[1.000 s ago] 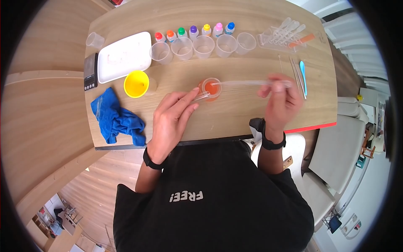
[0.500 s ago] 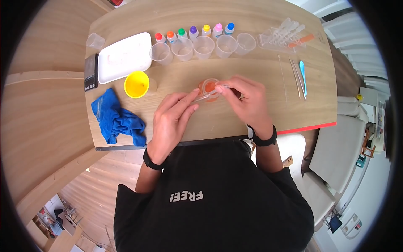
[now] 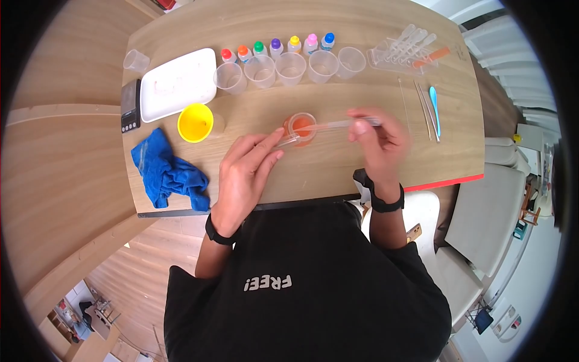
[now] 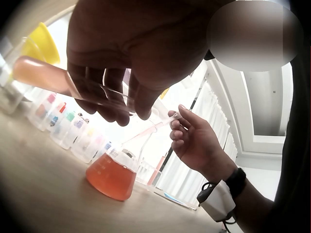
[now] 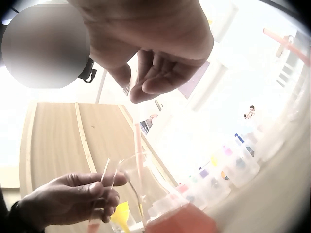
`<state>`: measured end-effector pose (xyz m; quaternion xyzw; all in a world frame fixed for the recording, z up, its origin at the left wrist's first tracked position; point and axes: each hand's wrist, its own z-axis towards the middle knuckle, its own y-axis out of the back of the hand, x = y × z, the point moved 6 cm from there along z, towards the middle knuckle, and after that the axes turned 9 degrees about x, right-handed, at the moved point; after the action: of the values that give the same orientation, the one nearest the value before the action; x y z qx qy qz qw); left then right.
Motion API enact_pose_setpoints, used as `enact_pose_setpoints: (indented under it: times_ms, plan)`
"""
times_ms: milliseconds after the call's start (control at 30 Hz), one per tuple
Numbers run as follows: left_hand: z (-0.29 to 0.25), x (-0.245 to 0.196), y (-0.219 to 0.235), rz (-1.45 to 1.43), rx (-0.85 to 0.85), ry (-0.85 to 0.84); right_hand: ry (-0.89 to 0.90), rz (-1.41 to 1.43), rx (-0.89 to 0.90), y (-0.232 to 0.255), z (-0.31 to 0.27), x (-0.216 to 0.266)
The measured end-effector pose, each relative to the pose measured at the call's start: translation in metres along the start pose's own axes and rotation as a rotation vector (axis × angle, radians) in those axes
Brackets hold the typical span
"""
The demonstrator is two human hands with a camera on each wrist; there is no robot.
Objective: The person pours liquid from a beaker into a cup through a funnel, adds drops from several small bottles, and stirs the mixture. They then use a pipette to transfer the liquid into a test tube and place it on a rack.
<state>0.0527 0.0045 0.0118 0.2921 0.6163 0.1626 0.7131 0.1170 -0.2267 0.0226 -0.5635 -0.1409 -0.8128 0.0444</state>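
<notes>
A conical flask point(image 3: 303, 137) point(image 4: 112, 178) of orange-red liquid stands on the table. Beside its mouth, the left hand point(image 3: 241, 172) point(image 5: 63, 199) holds a clear test tube point(image 3: 288, 141) point(image 4: 41, 75) at a tilt, with pinkish liquid in its rounded end. To the right, the raised right hand point(image 3: 383, 145) point(image 4: 199, 143) pinches the upper end of a slim plastic pipette point(image 3: 335, 125) point(image 4: 154, 128). Faint pink shows inside the pipette, which slopes down into the flask's mouth. Its lower tip is hard to make out in the head view.
Several clear cups point(image 3: 291, 68) and colour-capped bottles point(image 3: 276, 48) line the back. A tube rack point(image 3: 404, 57) is back right, near tweezers and a blue tool point(image 3: 435, 108). At left are a white tray point(image 3: 181, 84), scale point(image 3: 130, 105), yellow cup point(image 3: 195, 123) and blue cloth point(image 3: 163, 169).
The right hand came left to the flask's mouth and the test tube, then moved back right, still pinching the pipette, which now shows pinkish. The left hand has stayed in place.
</notes>
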Motion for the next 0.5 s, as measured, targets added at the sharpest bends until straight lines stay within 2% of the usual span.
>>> enact_pose_setpoints:
  times_ms: [67, 167, 267, 367, 500]
  plan:
    - [0.0, 0.0, 0.0, 0.0, -0.001, 0.001, 0.001, 0.204, -0.146, 0.013, -0.006, -0.001]
    - [0.0, 0.0, 0.0, 0.001, 0.002, 0.005, -0.024, 0.265, -0.234, 0.026, -0.01, -0.01]
    - [0.002, 0.0, -0.001, 0.005, 0.004, 0.003, -0.13, 0.241, -0.282, 0.032, -0.011, -0.022]
    - [0.001, 0.0, -0.001, -0.003, -0.039, -0.033, -0.112, 0.374, -0.355, 0.039, -0.016, -0.025]
    - [0.001, -0.002, 0.0, 0.003, -0.016, -0.02, -0.068, 0.412, -0.34, 0.039, -0.015, -0.019]
